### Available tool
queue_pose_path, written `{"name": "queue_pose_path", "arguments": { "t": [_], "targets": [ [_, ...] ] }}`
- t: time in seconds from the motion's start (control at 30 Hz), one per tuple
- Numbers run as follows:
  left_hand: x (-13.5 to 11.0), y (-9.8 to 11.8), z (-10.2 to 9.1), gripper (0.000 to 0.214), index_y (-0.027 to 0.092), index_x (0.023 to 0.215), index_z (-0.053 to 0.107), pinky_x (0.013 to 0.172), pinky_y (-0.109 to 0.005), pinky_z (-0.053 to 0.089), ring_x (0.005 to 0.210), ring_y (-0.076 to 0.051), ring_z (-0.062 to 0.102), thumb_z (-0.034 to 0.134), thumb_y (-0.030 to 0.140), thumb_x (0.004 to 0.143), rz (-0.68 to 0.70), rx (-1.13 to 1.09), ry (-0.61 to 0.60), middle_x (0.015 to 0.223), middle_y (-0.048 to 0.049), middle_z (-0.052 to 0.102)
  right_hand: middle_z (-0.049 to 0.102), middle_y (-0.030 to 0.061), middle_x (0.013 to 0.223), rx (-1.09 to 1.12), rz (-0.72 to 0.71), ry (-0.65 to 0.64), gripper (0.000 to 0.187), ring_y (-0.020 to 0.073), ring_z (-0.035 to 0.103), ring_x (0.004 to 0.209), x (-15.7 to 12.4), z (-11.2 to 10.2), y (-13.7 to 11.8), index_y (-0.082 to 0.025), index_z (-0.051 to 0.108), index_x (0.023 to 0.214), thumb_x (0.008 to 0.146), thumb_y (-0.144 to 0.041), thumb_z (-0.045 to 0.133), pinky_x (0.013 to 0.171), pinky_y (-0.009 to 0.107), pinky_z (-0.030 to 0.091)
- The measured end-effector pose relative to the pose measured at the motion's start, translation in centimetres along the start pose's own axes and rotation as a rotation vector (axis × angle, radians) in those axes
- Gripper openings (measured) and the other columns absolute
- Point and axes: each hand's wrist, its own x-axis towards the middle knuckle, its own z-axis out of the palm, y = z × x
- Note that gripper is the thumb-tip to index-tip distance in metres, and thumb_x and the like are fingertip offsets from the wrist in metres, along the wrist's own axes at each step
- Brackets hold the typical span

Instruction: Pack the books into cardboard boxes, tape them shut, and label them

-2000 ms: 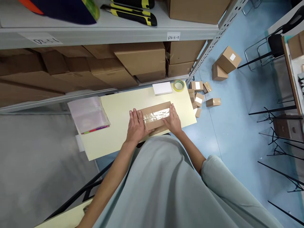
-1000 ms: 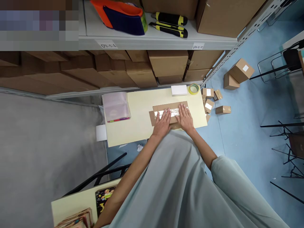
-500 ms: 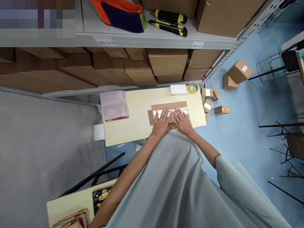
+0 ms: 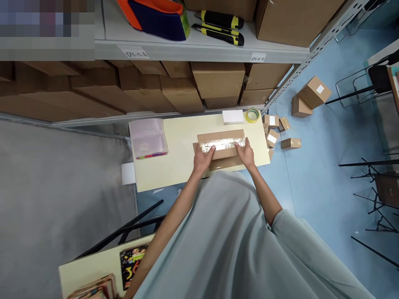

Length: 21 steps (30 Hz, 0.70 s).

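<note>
A flat brown cardboard box [image 4: 222,136] with a shiny strip of clear tape along its middle is held over the near side of the cream table [image 4: 177,141]. My left hand [image 4: 202,160] grips its left end, thumb on top and fingers underneath. At the right end my right hand [image 4: 245,154] grips it the same way. More brown cardboard [image 4: 227,162] shows below the box's near edge. Beyond it, at the table's back edge, lie a small white box [image 4: 233,116] and a roll of tape [image 4: 252,115].
A translucent plastic folder [image 4: 148,135] with colourful pens lies on the table's left. Behind stands a metal shelf [image 4: 202,52] with cardboard boxes and box cutters [image 4: 220,35]. Small cartons [image 4: 291,143] sit on the blue floor at right. Another table [image 4: 102,261] is lower left.
Both hands have gone from lying flat on the taped top to gripping the box's two ends. The box's near edge has lifted, showing more cardboard beneath.
</note>
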Motion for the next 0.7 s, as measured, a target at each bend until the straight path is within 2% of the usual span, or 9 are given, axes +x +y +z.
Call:
{"name": "queue_pose_path", "arguments": {
  "t": [0.07, 0.17, 0.27, 0.4, 0.47, 0.53, 0.6, 0.67, 0.7],
  "targets": [
    [0.5, -0.1, 0.2, 0.068, 0.015, 0.151, 0.058, 0.115, -0.047, 0.058, 0.130, -0.032, 0.073, 0.065, 0.060, 0.101, -0.095, -0.123, -0.010, 0.142, -0.0182, 0.074, 0.069, 0.0209, 0.154, 0.050, 0.026, -0.027, 0.076, 0.0357, 0.067, 0.143, 1.0, -0.4, -0.1, -0.011, 0.047, 0.166, 0.110, -0.062, 0.051, 0.116, 0.047, 0.055],
    [0.7, -0.4, 0.0, 0.057, 0.015, 0.150, 0.059, 0.117, -0.046, 0.057, 0.134, -0.030, 0.071, 0.055, 0.050, 0.107, -0.121, -0.166, -0.032, 0.145, -0.0176, 0.074, 0.076, 0.0181, 0.143, 0.070, -0.016, -0.094, 0.063, 0.0347, 0.072, 0.133, 2.1, -1.5, -0.1, -0.014, 0.061, 0.154, 0.110, -0.058, 0.052, 0.111, 0.045, 0.057],
    [0.6, -0.2, 0.1, 0.072, 0.014, 0.166, 0.044, 0.129, -0.049, 0.045, 0.156, -0.032, 0.054, 0.052, 0.056, 0.108, -0.066, -0.061, -0.008, 0.166, -0.0211, 0.057, 0.065, 0.0259, 0.156, -0.018, -0.005, -0.077, 0.081, 0.0389, 0.064, 0.145, 2.3, -1.6, -0.9, -0.006, 0.048, 0.163, 0.106, -0.063, 0.057, 0.117, 0.049, 0.054],
    [0.4, 1.2, 1.8, 0.125, 0.000, 0.174, 0.015, 0.141, -0.055, 0.019, 0.174, -0.041, 0.013, 0.070, 0.075, 0.091, 0.000, 0.098, 0.117, 0.184, -0.0323, 0.014, 0.031, 0.0357, 0.177, -0.141, 0.001, 0.042, 0.121, 0.0445, 0.039, 0.164, 1.5, 0.7, -2.7, 0.003, 0.018, 0.174, 0.096, -0.076, 0.066, 0.125, 0.056, 0.046],
    [0.3, 1.6, 2.6, 0.135, -0.002, 0.174, 0.012, 0.141, -0.057, 0.018, 0.174, -0.043, 0.012, 0.075, 0.078, 0.086, -0.008, 0.143, 0.159, 0.183, -0.0349, 0.013, 0.033, 0.0360, 0.176, -0.137, 0.013, 0.062, 0.121, 0.0455, 0.041, 0.162, 1.2, 1.8, -3.0, 0.002, 0.016, 0.174, 0.096, -0.077, 0.063, 0.122, 0.057, 0.049],
    [0.3, 1.5, 2.9, 0.122, -0.001, 0.174, 0.015, 0.139, -0.056, 0.026, 0.172, -0.042, 0.022, 0.068, 0.074, 0.093, -0.020, 0.150, 0.184, 0.181, -0.0339, 0.022, 0.041, 0.0332, 0.173, -0.094, 0.023, 0.055, 0.108, 0.0440, 0.048, 0.157, 1.1, 2.2, -2.9, -0.001, 0.021, 0.174, 0.101, -0.073, 0.056, 0.118, 0.057, 0.052],
    [0.4, 1.2, 2.9, 0.095, 0.002, 0.174, 0.019, 0.136, -0.054, 0.033, 0.169, -0.038, 0.032, 0.049, 0.062, 0.106, -0.026, 0.126, 0.183, 0.178, -0.0309, 0.033, 0.045, 0.0314, 0.171, -0.062, 0.014, 0.039, 0.093, 0.0419, 0.052, 0.154, 1.2, 2.3, -2.6, -0.003, 0.027, 0.172, 0.107, -0.065, 0.049, 0.119, 0.057, 0.052],
    [0.4, 1.0, 2.9, 0.083, 0.001, 0.173, 0.022, 0.137, -0.055, 0.031, 0.169, -0.037, 0.032, 0.037, 0.053, 0.111, -0.016, 0.125, 0.183, 0.177, -0.0310, 0.036, 0.043, 0.0345, 0.171, -0.075, -0.015, 0.048, 0.089, 0.0427, 0.048, 0.158, 1.5, 2.4, -2.5, 0.000, 0.028, 0.170, 0.108, -0.061, 0.046, 0.124, 0.060, 0.046],
    [0.4, 1.0, 3.0, 0.085, -0.001, 0.173, 0.021, 0.137, -0.057, 0.028, 0.170, -0.039, 0.029, 0.038, 0.055, 0.110, -0.008, 0.143, 0.188, 0.177, -0.0327, 0.034, 0.040, 0.0373, 0.171, -0.096, -0.028, 0.069, 0.093, 0.0444, 0.043, 0.161, 1.6, 2.6, -2.7, 0.003, 0.027, 0.169, 0.107, -0.063, 0.047, 0.127, 0.062, 0.041]
  ]
}}
